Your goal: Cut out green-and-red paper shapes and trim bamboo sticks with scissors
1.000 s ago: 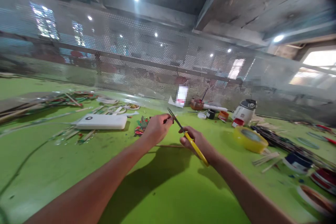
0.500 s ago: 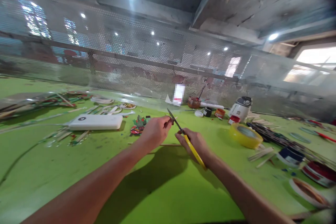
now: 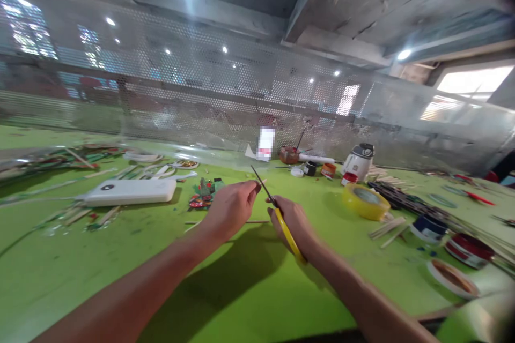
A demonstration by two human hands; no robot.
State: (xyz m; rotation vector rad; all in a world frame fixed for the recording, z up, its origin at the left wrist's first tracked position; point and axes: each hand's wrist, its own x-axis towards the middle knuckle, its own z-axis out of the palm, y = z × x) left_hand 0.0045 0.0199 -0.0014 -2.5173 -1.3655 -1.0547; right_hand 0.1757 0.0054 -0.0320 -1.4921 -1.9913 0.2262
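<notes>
My right hand (image 3: 295, 220) grips a pair of scissors (image 3: 287, 231) with yellow handles. Their dark blades point up and away from me, close to the fingertips of my left hand (image 3: 235, 204). That hand is closed in a pinch; a small pale tip shows by the blade, but what it holds is too small to name. Just left of it lies a little heap of painted green and red pieces (image 3: 202, 195). A thin wooden stick (image 3: 257, 221) lies on the green table behind both wrists.
A white power bank (image 3: 131, 191) with a cable lies left, near bundled sticks. To the right are yellow tape (image 3: 365, 202), a blue paint jar (image 3: 428, 229), a red paint jar (image 3: 470, 249) and a tape roll (image 3: 453, 278). A clear plastic sheet (image 3: 193, 102) borders the table's back.
The view has turned slightly right, so the table things sit further left. Both hands stay close together, with the scissors still in my right hand.
</notes>
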